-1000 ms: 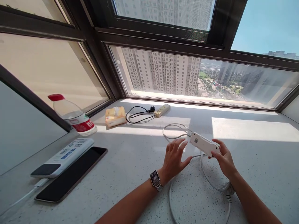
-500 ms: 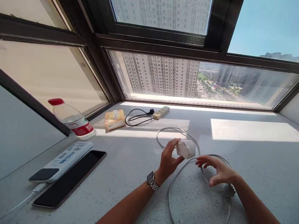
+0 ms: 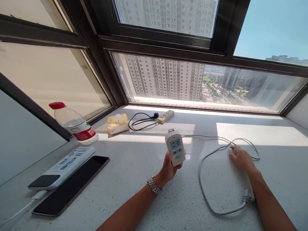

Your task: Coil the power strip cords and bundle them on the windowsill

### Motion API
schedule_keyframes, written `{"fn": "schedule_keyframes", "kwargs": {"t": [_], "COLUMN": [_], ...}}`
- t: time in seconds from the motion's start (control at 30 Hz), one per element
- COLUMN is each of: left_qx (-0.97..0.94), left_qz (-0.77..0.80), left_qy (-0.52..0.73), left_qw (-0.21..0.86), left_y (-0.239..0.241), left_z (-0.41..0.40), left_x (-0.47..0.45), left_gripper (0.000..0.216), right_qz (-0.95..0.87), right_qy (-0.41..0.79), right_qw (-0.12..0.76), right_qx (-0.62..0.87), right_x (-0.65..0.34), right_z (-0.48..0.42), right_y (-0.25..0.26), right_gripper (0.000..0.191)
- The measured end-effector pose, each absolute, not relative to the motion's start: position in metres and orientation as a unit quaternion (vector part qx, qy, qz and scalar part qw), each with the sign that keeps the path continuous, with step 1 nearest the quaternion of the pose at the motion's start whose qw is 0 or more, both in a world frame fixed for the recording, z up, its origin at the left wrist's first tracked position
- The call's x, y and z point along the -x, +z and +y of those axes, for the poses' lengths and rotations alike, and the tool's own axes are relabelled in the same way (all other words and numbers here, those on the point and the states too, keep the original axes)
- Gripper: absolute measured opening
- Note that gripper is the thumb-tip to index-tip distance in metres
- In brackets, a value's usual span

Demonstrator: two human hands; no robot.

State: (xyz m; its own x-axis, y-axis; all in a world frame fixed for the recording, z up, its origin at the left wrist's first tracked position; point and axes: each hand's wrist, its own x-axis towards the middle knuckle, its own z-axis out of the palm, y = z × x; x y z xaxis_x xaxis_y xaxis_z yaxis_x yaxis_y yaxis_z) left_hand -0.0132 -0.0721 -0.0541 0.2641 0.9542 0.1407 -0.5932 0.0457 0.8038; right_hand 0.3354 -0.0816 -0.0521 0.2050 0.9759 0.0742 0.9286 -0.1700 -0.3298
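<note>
My left hand (image 3: 169, 166) is wrapped round a white extension socket (image 3: 175, 148), tilted so that its face with pale blue outlets and a blue switch shows. A grey-white power cord (image 3: 204, 186) leaves the socket near its top and runs right in loose loops over the counter. At the right, my right hand (image 3: 242, 160) is closed with curled fingers on the cord's loops; the fingertips are partly hidden. The cord's plug (image 3: 249, 194) lies beside my right forearm.
On the left are a red-capped bottle (image 3: 83, 131), a white power bank (image 3: 64, 168) and a dark phone (image 3: 72, 186). Toward the window lie a tissue pack (image 3: 117, 124) and a cream power strip (image 3: 166, 116) with a black cord (image 3: 139, 122). Window frames border the counter (image 3: 134, 179).
My left hand has turned the extension socket upright, outlets now showing, and moved it slightly left. My right hand has moved right and away from me, and the cord's loops have shifted right.
</note>
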Motion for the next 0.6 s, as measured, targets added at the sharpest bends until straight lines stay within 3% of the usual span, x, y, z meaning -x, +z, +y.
{"fn": "schedule_keyframes", "kwargs": {"t": [0.1,0.2,0.3,0.4,0.47,0.6], "left_qx": [-0.371,-0.363,-0.365,-0.342,-0.314,-0.28], "left_qz": [0.189,0.17,0.166,0.162,0.159,0.17], "left_qy": [0.513,0.455,0.437,0.453,0.49,0.534], "left_qw": [0.751,0.795,0.805,0.807,0.798,0.78], "left_y": [-0.048,-0.043,-0.04,-0.037,-0.034,-0.025], "left_z": [-0.082,-0.091,-0.094,-0.09,-0.086,-0.083], "left_x": [0.007,-0.001,-0.003,0.001,0.006,0.012], "left_gripper": [0.065,0.054,0.053,0.054,0.051,0.043], "right_qz": [-0.58,-0.644,-0.675,-0.638,-0.625,-0.711], "right_qy": [0.069,0.182,0.348,0.443,0.459,0.413], "right_qw": [0.243,0.326,0.332,0.42,0.474,0.415], "right_qx": [0.775,0.668,0.559,0.47,0.418,0.389], "right_x": [-0.324,-0.268,-0.191,-0.128,-0.107,-0.109], "right_z": [-0.09,-0.114,-0.136,-0.137,-0.129,-0.11], "right_y": [-0.038,-0.025,-0.026,-0.046,-0.063,-0.082], "right_gripper": [0.042,0.055,0.09,0.118,0.106,0.054]}}
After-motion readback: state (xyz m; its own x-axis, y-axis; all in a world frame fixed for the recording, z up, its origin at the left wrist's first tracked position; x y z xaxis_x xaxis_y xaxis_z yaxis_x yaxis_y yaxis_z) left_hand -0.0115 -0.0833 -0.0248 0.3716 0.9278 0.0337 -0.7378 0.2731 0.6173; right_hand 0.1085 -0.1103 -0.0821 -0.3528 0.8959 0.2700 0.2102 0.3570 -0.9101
